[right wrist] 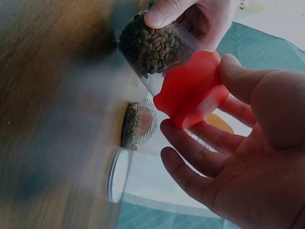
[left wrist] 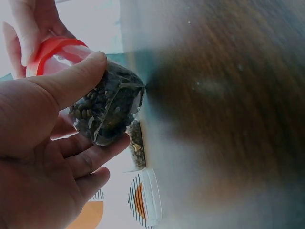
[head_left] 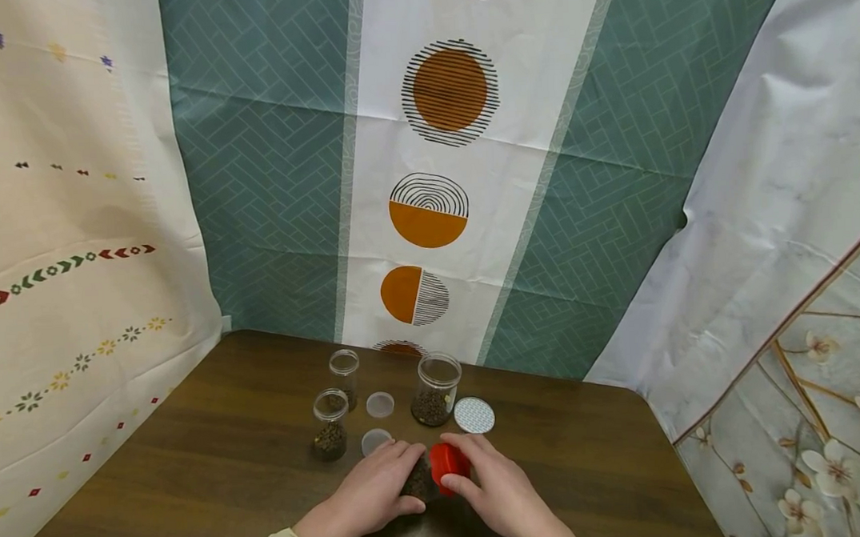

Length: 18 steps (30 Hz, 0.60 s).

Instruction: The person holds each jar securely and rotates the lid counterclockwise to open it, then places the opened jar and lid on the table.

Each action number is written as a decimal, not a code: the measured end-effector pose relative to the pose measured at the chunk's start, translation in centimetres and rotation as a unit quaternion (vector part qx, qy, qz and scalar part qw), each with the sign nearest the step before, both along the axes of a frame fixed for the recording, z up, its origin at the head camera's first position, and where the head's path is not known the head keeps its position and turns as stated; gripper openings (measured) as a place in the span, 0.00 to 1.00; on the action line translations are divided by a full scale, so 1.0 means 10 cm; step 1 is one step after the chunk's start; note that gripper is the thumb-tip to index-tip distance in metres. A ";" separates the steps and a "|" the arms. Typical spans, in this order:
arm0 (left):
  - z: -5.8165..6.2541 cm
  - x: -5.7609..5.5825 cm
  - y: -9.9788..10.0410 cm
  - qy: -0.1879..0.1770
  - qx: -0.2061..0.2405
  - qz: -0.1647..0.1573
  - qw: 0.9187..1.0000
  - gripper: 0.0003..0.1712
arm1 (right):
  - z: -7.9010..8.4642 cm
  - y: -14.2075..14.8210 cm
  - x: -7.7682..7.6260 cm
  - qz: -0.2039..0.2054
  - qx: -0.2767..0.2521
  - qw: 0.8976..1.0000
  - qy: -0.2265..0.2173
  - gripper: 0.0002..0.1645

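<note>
A clear jar (right wrist: pixel 155 50) part-filled with dark brown seeds or beans tilts just above the wooden table, capped by a red lid (right wrist: pixel 190 90). My left hand (head_left: pixel 375 485) grips the jar's body, thumb on one side and fingers on the other, as the left wrist view shows. On the red top, my right hand (head_left: pixel 499 486) holds the rim between thumb and fingertips. In the head view the hands partly hide the jar. Whether the lid is seated or loose on the jar, I cannot tell.
Two small open jars (head_left: pixel 331 433) and a larger open jar (head_left: pixel 433 400), all with brown contents, stand beyond my hands. Two translucent lids (head_left: pixel 380 404) and a white patterned lid (head_left: pixel 474 415) lie among them. Fabric hangings (head_left: pixel 277 227) border the table (head_left: pixel 228 437).
</note>
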<state>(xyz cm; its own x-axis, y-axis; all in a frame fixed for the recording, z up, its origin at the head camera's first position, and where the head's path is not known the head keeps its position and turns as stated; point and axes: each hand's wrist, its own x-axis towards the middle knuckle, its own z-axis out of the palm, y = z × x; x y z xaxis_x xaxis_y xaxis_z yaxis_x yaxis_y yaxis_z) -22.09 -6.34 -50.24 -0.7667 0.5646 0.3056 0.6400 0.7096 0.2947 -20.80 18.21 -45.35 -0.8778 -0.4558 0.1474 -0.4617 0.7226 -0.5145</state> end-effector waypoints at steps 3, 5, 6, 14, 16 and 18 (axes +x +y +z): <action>0.00 0.00 0.00 0.000 0.001 0.000 1.000 0.41 | 0.00 0.01 0.00 0.016 -0.001 1.000 0.010 0.33; 0.00 0.00 0.00 0.001 0.000 0.001 1.000 0.42 | -0.01 0.01 0.00 0.025 -0.002 1.000 0.017 0.32; 0.01 0.00 0.00 0.001 0.000 0.001 1.000 0.42 | -0.01 0.01 0.00 0.028 -0.002 0.999 0.020 0.32; 0.01 0.01 0.00 0.006 0.003 0.000 1.000 0.41 | -0.02 0.02 -0.01 0.045 -0.006 0.998 0.035 0.33; 0.00 0.02 0.00 0.011 0.004 0.000 1.000 0.41 | -0.02 0.02 0.00 0.046 -0.008 0.998 0.034 0.34; 0.00 0.01 0.00 0.009 0.004 0.000 1.000 0.42 | -0.03 0.03 0.00 0.045 -0.011 0.998 0.032 0.34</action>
